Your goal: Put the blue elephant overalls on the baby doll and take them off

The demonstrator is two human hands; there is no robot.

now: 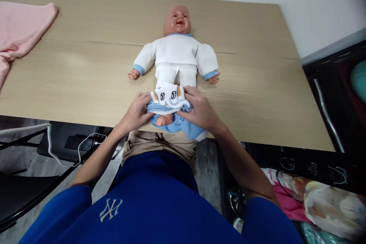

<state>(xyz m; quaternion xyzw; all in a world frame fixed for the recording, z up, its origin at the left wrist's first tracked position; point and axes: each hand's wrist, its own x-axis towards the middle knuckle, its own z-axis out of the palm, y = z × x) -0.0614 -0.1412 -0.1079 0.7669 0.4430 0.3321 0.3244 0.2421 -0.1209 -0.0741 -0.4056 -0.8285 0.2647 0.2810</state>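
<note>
A baby doll (177, 51) in a white top with blue cuffs lies on its back on the wooden table (85, 80), head toward the wall. My left hand (135, 114) and my right hand (200, 110) are both closed on a white and blue bootie with a cartoon face (169, 99), held at the doll's feet near the table's front edge. One bare doll foot (164, 121) pokes out under the bootie. Blue fabric (183, 126) bunches below my hands.
A pink cloth (20, 30) lies at the table's far left. Under the table on the left are a white cable (68, 152) and a black chair frame. Coloured bags (320, 198) and a dark cabinet (337, 103) stand at the right.
</note>
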